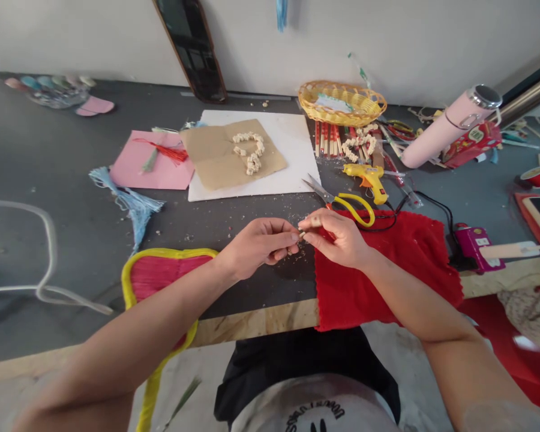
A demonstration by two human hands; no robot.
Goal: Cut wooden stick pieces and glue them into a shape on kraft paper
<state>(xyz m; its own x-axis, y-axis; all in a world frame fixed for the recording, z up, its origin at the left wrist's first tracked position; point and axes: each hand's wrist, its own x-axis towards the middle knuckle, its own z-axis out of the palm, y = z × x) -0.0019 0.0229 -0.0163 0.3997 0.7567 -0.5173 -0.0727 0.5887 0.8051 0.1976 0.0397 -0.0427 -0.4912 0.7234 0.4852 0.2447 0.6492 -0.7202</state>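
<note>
My left hand [270,243] is closed, fingertips pinched together above the dark table near its front edge. My right hand [335,237] meets it from the other side, thumb and fingers closing on the same spot. Between the fingertips shows a small pale piece [302,234], too small to name. Pale crumbs are scattered on the table around the hands. Just beyond my right hand lie scissors [353,208] with yellow handles, their blades apart. A red cloth [387,264] spreads under my right forearm.
Brown cardboard [211,156] bearing a curve of pale bits [254,150] rests on a white board [303,174]. Behind are a yellow glue gun [366,180], a wicker basket [303,99] and a pink flask [436,132]. A yellow-rimmed fan [162,273] and blue tassel [135,204] lie left.
</note>
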